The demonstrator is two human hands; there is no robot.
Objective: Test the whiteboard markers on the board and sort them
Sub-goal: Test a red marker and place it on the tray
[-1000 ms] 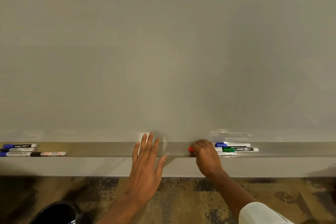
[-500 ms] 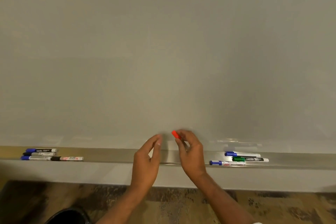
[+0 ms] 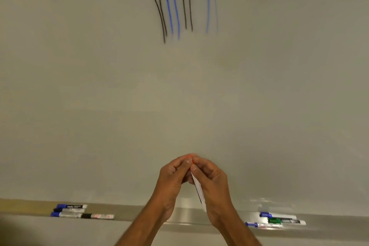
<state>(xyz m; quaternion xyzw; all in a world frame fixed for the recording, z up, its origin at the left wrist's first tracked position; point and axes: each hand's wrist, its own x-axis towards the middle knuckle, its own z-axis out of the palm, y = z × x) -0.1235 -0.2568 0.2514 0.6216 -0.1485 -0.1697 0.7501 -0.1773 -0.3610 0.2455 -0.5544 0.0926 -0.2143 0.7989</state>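
Both hands now on red marker [image 3: 196, 184], raised off the tray [image 3: 187, 218].
Left hand [image 3: 172, 180] pinches cap at 12; right hand [image 3: 211, 183] grips barrel; board strokes [image 3: 175, 10] now in view.

From my remote seat, the body in view comes to two items: a left hand [image 3: 173, 175] and a right hand [image 3: 212, 180], each with its forearm running off the bottom edge. Both hands are bare, with no glove, ring, watch or band that I can make out. Both forearms are bare as far as they show; no sleeve reaches into view. Fingernails are short and plain where visible. The picture is slightly blurred, so I cannot list finer detail.
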